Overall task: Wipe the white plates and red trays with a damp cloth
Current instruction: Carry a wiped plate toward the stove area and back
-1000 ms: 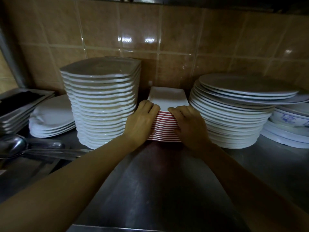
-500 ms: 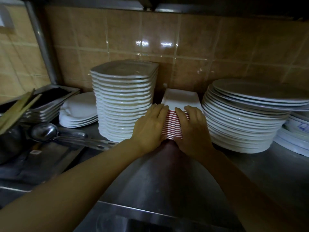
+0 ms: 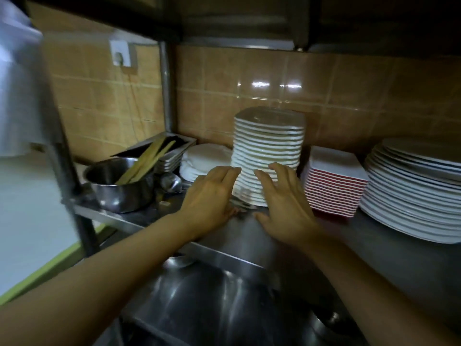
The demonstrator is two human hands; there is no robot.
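Left hand (image 3: 209, 193) and right hand (image 3: 284, 203), frame centre: fingers straight and spread, holding nothing, flanking the foot of the tall stack of white plates (image 3: 269, 151). Fingertips at or near the rims; contact unclear. Likely bracing to grip the stack from both sides. Red trays (image 3: 334, 188) stacked just right of it, untouched. No cloth visible.
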